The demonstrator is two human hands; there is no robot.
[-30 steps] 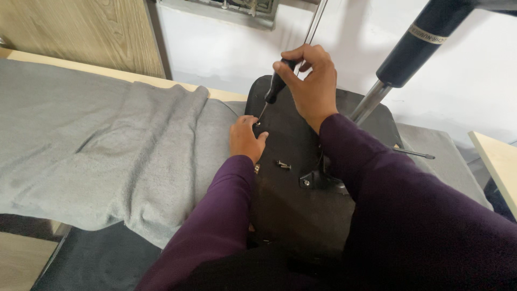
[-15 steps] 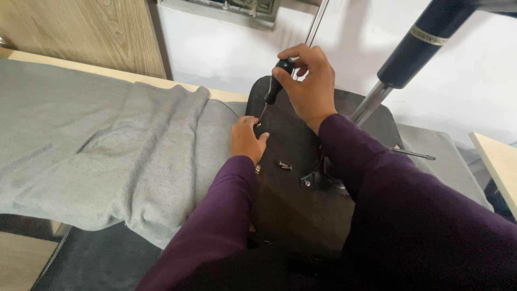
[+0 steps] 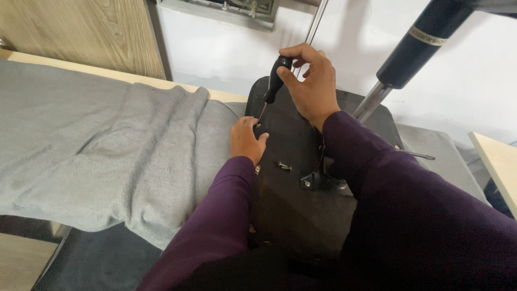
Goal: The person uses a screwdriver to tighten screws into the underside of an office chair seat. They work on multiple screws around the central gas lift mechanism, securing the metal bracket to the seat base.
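An upturned black chair seat [image 3: 293, 207] lies on the table with its underside up. My right hand [image 3: 308, 86] grips the black handle of a screwdriver [image 3: 272, 90], whose thin shaft slants down to the seat's left edge. My left hand [image 3: 245, 140] rests right at the tip, fingers curled around the spot where the shaft meets the seat. A loose screw [image 3: 284, 166] lies on the seat just right of my left hand. A metal bracket [image 3: 319, 180] is fixed near the seat's middle.
A grey cloth [image 3: 102, 151] covers the table to the left. The chair's dark gas cylinder [image 3: 414, 46] with its silver rod rises at the upper right. A thin metal tool [image 3: 414, 154] lies on the cloth at the right. White wall behind, wooden panel at far left.
My right hand has tilted the screwdriver handle slightly and shifted its grip at the top. My left hand stays at the tip.
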